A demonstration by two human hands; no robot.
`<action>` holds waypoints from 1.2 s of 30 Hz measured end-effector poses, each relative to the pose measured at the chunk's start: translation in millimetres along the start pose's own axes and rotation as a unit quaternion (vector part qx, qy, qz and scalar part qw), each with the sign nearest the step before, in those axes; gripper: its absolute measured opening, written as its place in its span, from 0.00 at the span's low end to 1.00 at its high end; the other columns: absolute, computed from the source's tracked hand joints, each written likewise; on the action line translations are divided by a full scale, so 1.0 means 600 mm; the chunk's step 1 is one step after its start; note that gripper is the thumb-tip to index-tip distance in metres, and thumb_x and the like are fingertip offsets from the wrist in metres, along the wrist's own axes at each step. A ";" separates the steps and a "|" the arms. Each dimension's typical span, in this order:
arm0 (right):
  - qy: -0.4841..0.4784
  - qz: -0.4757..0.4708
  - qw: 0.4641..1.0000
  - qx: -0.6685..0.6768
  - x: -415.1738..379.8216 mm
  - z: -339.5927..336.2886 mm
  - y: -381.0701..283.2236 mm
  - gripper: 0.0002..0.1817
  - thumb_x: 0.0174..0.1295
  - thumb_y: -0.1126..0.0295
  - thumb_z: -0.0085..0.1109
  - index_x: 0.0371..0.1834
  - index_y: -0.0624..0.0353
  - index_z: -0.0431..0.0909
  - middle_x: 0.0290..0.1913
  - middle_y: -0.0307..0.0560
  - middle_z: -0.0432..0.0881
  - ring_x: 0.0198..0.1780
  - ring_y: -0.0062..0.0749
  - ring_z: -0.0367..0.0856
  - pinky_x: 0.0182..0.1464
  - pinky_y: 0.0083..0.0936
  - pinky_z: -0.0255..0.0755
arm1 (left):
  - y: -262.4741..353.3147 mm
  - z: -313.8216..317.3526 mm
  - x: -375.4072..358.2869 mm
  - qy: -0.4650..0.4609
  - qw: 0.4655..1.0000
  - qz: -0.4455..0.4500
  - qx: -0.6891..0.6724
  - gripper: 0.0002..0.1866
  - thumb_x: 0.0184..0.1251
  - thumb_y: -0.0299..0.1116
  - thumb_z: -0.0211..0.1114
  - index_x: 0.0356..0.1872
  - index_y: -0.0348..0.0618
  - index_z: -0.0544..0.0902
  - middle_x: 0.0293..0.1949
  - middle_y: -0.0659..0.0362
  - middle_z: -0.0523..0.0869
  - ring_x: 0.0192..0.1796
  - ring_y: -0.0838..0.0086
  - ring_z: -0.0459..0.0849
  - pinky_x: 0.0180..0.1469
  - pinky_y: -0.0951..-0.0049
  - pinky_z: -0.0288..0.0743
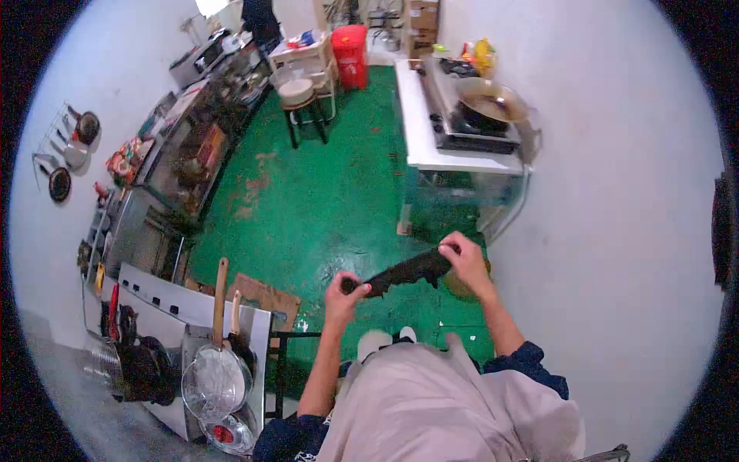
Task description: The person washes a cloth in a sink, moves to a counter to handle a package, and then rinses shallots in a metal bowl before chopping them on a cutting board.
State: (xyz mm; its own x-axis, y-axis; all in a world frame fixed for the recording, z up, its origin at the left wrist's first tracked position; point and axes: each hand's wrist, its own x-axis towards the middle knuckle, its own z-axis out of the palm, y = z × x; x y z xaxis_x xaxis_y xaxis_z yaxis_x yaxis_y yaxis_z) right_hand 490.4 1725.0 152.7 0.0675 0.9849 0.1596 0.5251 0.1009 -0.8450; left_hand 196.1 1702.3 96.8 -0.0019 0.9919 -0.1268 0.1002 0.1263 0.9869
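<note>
A dark, limp strip with a ragged lower edge (408, 272) is stretched between my two hands in front of my body, above the green floor. Its material is too blurred to name, though it looks like thin cloth or mesh. My left hand (342, 299) pinches the lower, left end between thumb and fingers. At the other end, a little higher, my right hand (466, 266) grips the strip with thumb and fingertips. Below them, a beige apron (431, 404) covers my front.
A gas stove (473, 131) with a wide wok (493, 100) stands on a white table (421, 146) ahead right. Strainers (217, 381) and pans hang at lower left beside a steel counter. A stool (298, 108) and red bin (350, 58) are at the back; a white wall runs along my right.
</note>
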 end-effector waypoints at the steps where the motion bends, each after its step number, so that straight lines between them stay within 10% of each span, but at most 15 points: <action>1: -0.020 0.003 1.000 0.021 0.059 0.002 -0.009 0.09 0.56 0.68 0.63 0.35 0.61 0.78 0.32 0.46 0.81 0.34 0.34 0.80 0.38 0.28 0.72 | 0.023 -0.013 0.042 0.000 1.000 0.016 0.004 0.13 0.50 0.30 0.75 0.32 0.45 0.77 0.29 0.66 0.79 0.33 0.82 0.75 0.36 0.79 0.71; 11: -0.292 -0.029 0.936 0.194 0.543 0.051 -0.063 0.07 0.53 0.70 0.65 0.33 0.61 0.84 0.32 0.40 0.82 0.37 0.24 0.78 0.43 0.23 0.71 | 0.111 -0.241 0.473 -0.121 0.984 0.035 -0.125 0.07 0.53 0.29 0.71 0.28 0.42 0.80 0.27 0.65 0.81 0.32 0.81 0.77 0.33 0.80 0.70; 13: -0.267 -0.049 0.925 0.266 0.636 0.099 -0.031 0.07 0.53 0.70 0.64 0.32 0.61 0.83 0.31 0.41 0.82 0.35 0.25 0.78 0.40 0.24 0.72 | 0.127 -0.247 0.589 -0.135 0.970 0.078 -0.188 0.07 0.53 0.31 0.71 0.26 0.43 0.80 0.27 0.66 0.79 0.33 0.82 0.76 0.32 0.80 0.68; 16: -0.051 0.030 0.998 -0.028 0.766 0.188 -0.020 0.06 0.56 0.70 0.63 0.33 0.60 0.81 0.30 0.41 0.82 0.31 0.24 0.78 0.34 0.24 0.74 | 0.183 -0.205 0.760 -0.050 0.991 -0.046 -0.116 0.08 0.57 0.32 0.68 0.34 0.45 0.78 0.30 0.69 0.78 0.34 0.85 0.75 0.30 0.81 0.68; 22: -0.038 0.099 0.975 0.193 0.956 0.302 -0.024 0.05 0.60 0.73 0.59 0.37 0.61 0.79 0.29 0.41 0.81 0.25 0.21 0.80 0.27 0.21 0.75 | 0.250 -0.054 1.029 -0.087 0.983 -0.077 -0.146 0.09 0.62 0.30 0.64 0.41 0.43 0.76 0.32 0.68 0.77 0.35 0.83 0.76 0.33 0.81 0.77; 36: 0.019 -0.050 0.999 0.004 1.522 0.295 0.102 0.13 0.55 0.69 0.66 0.41 0.62 0.77 0.37 0.49 0.80 0.39 0.41 0.82 0.38 0.30 0.76 | 0.311 0.111 1.625 -0.161 0.984 0.012 -0.074 0.08 0.66 0.24 0.57 0.43 0.38 0.82 0.37 0.62 0.83 0.39 0.81 0.79 0.43 0.80 0.72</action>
State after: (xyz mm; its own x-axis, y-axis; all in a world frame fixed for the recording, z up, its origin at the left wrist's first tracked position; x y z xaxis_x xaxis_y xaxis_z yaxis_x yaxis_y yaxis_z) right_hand 434.3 2655.7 156.3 0.0483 0.9637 0.2628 0.5233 0.1997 -0.8284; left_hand 279.2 2692.5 150.4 0.3172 0.9426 -0.1047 -0.0499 0.1268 0.9907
